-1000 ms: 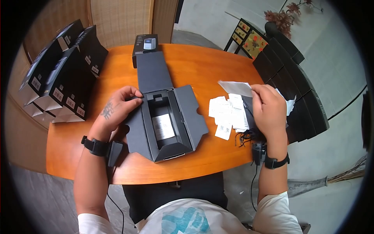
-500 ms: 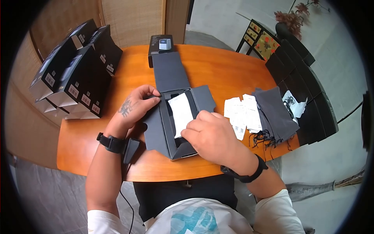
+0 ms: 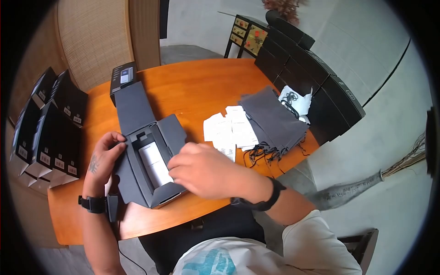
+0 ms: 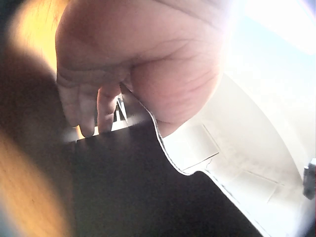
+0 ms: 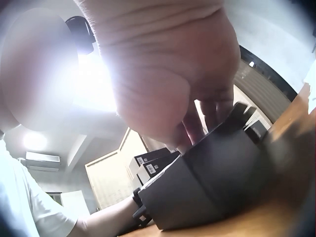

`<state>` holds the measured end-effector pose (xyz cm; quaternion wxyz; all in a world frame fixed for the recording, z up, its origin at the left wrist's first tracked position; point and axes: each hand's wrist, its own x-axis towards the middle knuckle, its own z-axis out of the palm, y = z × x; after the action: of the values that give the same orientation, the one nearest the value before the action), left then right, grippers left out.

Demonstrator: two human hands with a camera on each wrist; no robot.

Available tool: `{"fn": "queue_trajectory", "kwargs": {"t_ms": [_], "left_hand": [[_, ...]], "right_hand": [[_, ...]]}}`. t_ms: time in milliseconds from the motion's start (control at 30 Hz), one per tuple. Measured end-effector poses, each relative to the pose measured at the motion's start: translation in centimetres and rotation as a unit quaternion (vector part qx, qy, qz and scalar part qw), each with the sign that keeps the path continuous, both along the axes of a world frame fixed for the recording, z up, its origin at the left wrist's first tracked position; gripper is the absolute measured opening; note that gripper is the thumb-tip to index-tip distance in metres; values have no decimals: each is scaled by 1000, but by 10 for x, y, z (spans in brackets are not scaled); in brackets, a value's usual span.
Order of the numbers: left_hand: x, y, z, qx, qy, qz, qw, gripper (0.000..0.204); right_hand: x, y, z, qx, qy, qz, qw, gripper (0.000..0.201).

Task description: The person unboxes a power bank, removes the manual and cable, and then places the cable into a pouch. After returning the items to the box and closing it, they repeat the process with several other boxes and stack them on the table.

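1. Left hand (image 3: 104,156), strapped at the wrist, grips the left edge of an open black cardboard box (image 3: 129,183) near its far corner. Well apart from it, the right hand (image 3: 199,170) reaches over the box's right side, fingertips down at the white leaflet (image 3: 154,161); whether they pinch it, I can't tell.
2. Far left, dark retail boxes (image 3: 57,142) with barcode labels stand in a cluster on the orange-brown wooden table (image 3: 197,85).
3. Next along, a black carton printed with a device (image 3: 122,79) stands just beyond the open box's raised lid panel (image 3: 135,104).
4. Nearer the person, that open box sits by the table's front edge, flaps spread to both sides, the leaflet lying in its long recess.
5. Right of it, white paper slips (image 3: 229,129) overlap, just beside dark grey cloth pouches (image 3: 269,118) with tangled black cords (image 3: 266,153).
6. Further right, a white sheet (image 3: 302,103) carries a coiled black cable (image 3: 289,97), near stacked black boxes (image 3: 314,87).
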<state>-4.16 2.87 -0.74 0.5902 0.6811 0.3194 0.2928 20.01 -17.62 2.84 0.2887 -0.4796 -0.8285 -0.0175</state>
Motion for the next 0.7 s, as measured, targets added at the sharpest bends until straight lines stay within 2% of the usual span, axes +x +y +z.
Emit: {"fn": "queue_trajectory", "kwargs": {"t_ms": [67, 100, 133, 167, 233, 267, 333, 433, 467, 600, 700], "left_hand": [[0, -1, 1, 1, -6, 3, 1000, 9], [1, -3, 3, 3, -6, 5, 1000, 9], [1, -4, 3, 5, -7, 7, 1000, 9], [1, -3, 2, 4, -4, 7, 1000, 9], [0, 0, 1, 3, 1, 7, 1000, 9], [-1, 1, 0, 2, 4, 4, 1000, 9], [-2, 2, 0, -1, 13, -4, 1000, 10], [0, -1, 4, 4, 14, 2, 1000, 10], [1, -2, 5, 2, 10, 1, 1000, 10], [0, -1, 0, 4, -4, 4, 1000, 9], [0, 0, -1, 8, -7, 2, 1000, 9]], "right_hand": [[38, -10, 9, 73, -40, -12, 996, 12], [57, -20, 29, 34, -20, -70, 997, 14], [90, -31, 32, 81, -60, -131, 986, 15], [112, -38, 36, 49, -1, -277, 960, 18], [152, -58, 57, 13, -65, -456, 887, 20], [171, -67, 61, 7, -82, -526, 846, 20], [212, -78, 55, 4, -119, -602, 790, 21], [237, -81, 40, -112, -172, -625, 753, 21], [245, -79, 32, -138, -155, -622, 755, 21], [251, -78, 22, -91, -180, -625, 754, 20], [250, -77, 24, -151, -155, -639, 738, 20]]}}
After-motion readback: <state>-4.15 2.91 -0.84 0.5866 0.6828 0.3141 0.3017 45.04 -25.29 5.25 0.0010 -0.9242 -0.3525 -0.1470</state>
